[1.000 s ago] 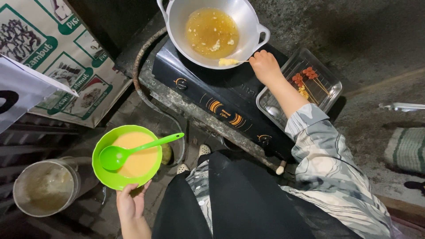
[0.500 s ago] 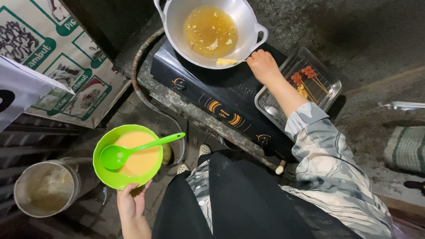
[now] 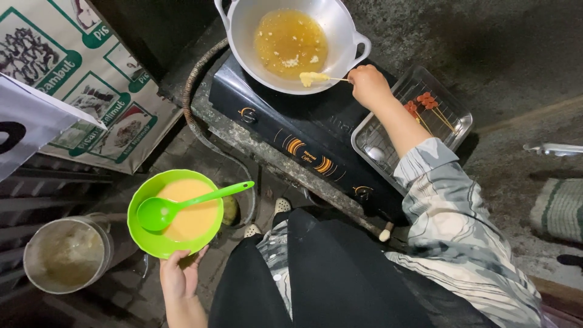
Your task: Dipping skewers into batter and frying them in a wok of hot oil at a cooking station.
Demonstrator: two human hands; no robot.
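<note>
My left hand (image 3: 180,274) holds a green bowl (image 3: 146,240) from below; the bowl is full of pale yellow batter, and a green ladle (image 3: 182,203) rests in it. My right hand (image 3: 368,85) grips a thin wooden skewer (image 3: 336,78) with a batter-coated piece (image 3: 308,78) on its tip. That piece hangs over the near rim of a silver wok (image 3: 243,36) filled with golden oil (image 3: 290,42). The wok sits on a black single-burner stove (image 3: 303,130).
A metal tray (image 3: 379,146) with a wire rack holds skewered red pieces (image 3: 422,103) right of the stove. A steel pot (image 3: 61,255) stands at lower left. A hose (image 3: 194,121) curves by the stove. Printed signs (image 3: 73,91) lean at left.
My right hand has lifted the skewer a little, so its battered piece now shows clearly at the wok's rim. The bowl and my left hand have held still.
</note>
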